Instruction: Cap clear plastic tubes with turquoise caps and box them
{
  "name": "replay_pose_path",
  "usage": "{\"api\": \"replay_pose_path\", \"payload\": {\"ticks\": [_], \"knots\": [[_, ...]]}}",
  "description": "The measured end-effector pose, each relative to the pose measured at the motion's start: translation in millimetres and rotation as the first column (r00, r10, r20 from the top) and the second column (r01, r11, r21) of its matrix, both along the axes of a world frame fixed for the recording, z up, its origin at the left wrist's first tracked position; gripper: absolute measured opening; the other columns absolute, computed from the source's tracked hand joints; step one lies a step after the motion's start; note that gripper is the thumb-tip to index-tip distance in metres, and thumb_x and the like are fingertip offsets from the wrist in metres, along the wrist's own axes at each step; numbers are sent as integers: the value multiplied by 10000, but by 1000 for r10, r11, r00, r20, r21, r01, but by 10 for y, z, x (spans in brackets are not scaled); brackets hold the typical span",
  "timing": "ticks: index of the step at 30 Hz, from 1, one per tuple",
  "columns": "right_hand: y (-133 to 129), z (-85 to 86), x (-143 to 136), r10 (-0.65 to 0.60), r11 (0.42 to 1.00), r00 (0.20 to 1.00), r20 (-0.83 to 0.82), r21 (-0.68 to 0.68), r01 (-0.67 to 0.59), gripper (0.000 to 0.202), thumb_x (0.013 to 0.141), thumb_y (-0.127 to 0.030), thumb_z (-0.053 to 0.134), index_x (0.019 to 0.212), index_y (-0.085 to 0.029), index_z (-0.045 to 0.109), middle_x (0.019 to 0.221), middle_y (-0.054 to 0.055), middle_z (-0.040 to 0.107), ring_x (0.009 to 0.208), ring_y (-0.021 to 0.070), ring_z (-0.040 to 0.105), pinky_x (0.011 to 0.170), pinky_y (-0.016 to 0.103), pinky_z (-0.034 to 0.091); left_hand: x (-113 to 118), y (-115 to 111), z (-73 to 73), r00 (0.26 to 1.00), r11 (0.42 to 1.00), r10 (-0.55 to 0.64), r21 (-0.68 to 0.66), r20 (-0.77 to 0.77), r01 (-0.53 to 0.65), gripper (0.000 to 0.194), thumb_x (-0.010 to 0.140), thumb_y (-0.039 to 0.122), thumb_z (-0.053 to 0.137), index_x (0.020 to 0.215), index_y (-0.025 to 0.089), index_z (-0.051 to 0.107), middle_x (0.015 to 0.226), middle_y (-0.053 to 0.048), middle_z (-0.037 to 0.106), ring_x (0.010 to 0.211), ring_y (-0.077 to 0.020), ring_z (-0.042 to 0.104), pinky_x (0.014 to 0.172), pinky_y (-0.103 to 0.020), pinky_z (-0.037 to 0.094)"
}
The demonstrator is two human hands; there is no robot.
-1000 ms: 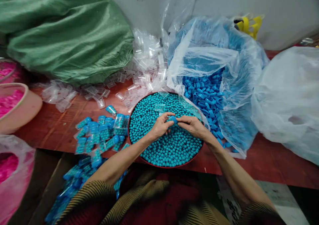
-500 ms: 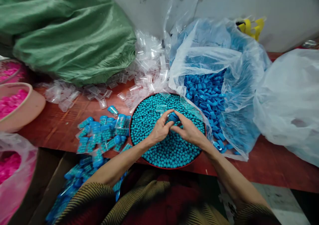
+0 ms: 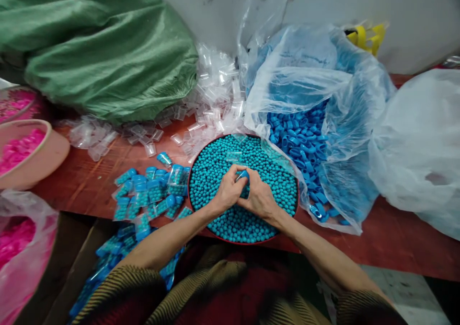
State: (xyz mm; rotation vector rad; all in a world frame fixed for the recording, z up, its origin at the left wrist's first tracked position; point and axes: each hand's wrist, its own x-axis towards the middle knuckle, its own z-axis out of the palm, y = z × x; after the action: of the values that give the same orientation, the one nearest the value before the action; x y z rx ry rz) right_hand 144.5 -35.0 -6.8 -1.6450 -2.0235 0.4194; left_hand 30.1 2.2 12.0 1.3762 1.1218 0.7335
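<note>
Both hands meet over a round red-rimmed tub (image 3: 212,162) full of small turquoise balls. Between the fingers is a blue cap (image 3: 243,175); what lies beneath it is mostly hidden, though a small container like those on the table seems to be there. My left hand (image 3: 229,187) grips it from the left, thumb and fingers closed. From the right, my right hand (image 3: 259,195) closes round it, fingertips touching the left ones. A clear empty container (image 3: 234,156) rests on the balls just beyond the hands.
Left of the tub lie several filled, blue-capped containers (image 3: 154,191), more below the table edge. Clear empty containers (image 3: 215,95) are heaped behind. A plastic bag of blue caps (image 3: 298,138) stands right, a white bag (image 3: 420,147) beyond it. At left are a green sack (image 3: 108,52) and pink tub (image 3: 53,147).
My right hand has drawn in closer and turned round the held piece, covering more of it. Both hands have come slightly nearer my body. The whole view has shifted a little.
</note>
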Motion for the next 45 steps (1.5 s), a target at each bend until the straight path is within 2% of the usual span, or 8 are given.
{"api": "replay_pose_path", "payload": {"ticks": [4, 10, 12, 21, 26, 33, 40, 45], "knots": [[-41, 64, 22, 142, 986, 986, 89, -97, -133, 684, 833, -452, 545, 1396, -152, 301, 1173, 178, 572, 907, 291, 639, 638, 385, 531, -523, 49, 151, 891, 979, -17, 175, -454, 108, 286, 840, 300, 463, 1101, 212, 538, 757, 7, 605, 648, -137, 530, 647, -246, 414], [51, -24, 372, 33, 998, 999, 41, -63, -30, 312, 910, -296, 445, 1168, -194, 588, 1037, 91, 679, 946, 228, 649, 779, 337, 518, -1338, 91, 395, 254, 912, 318, 368, -913, 180, 334, 871, 297, 411, 1127, 211, 606, 959, -110, 633, 882, -269, 561, 735, -354, 418], [125, -65, 465, -25, 999, 1000, 16, -40, 25, 280, 908, -263, 430, 1087, -207, 637, 1020, 81, 700, 945, 225, 654, 805, 343, 511, -1247, 109, 376, 188, 869, 397, 434, -898, 238, 334, 895, 295, 377, 1096, 189, 622, 945, -126, 619, 908, -272, 547, 751, -355, 415], [318, 132, 1132, -298, 954, 949, 105, 65, 292, 322, 880, -299, 451, 1078, -146, 652, 1015, 124, 679, 929, 248, 635, 829, 365, 484, 55, 294, -96, 385, 575, 29, 330, -923, 749, 297, 899, 115, 342, 1108, 174, 545, 1046, -110, 547, 935, -226, 506, 673, -295, 426], [590, 307, 1541, -440, 879, 800, 408, 14, 476, 399, 882, -370, 472, 1200, -157, 586, 1104, 145, 626, 959, 276, 604, 780, 361, 459, 146, 471, -218, 359, 601, 139, 367, -923, 710, 286, 893, 80, 309, 1047, 122, 546, 1018, -134, 539, 946, -241, 503, 722, -333, 439], [1241, 150, 1284, -281, 906, 795, 537, -125, 405, 327, 876, -344, 480, 1093, -138, 612, 1102, 165, 595, 918, 263, 602, 710, 314, 420, 246, 558, -214, 328, 693, 80, 289, -941, 660, 337, 876, 43, 278, 1045, 86, 567, 957, -158, 585, 943, -250, 531, 707, -321, 448], [1343, -161, 1426, -303, 945, 940, 159, -77, 318, 212, 790, -237, 535, 929, -123, 649, 909, 115, 666, 877, 238, 591, 791, 329, 429, 587, 692, -274, 455, 725, -381, 46, -805, 688, 132, 814, 188, 526, 819, 123, 642, 898, -138, 661, 926, -253, 601, 802, -326, 446], [1073, -102, 1492, -381, 918, 911, -161, 49, 393, 185, 756, -328, 562, 834, -165, 599, 779, 56, 646, 704, 197, 569, 704, 325, 447, 816, 839, -363, 617, 813, -378, 71, -691, 577, 129, 814, 188, 500, 796, 137, 617, 803, -83, 651, 823, -204, 601, 733, -279, 437]]}}
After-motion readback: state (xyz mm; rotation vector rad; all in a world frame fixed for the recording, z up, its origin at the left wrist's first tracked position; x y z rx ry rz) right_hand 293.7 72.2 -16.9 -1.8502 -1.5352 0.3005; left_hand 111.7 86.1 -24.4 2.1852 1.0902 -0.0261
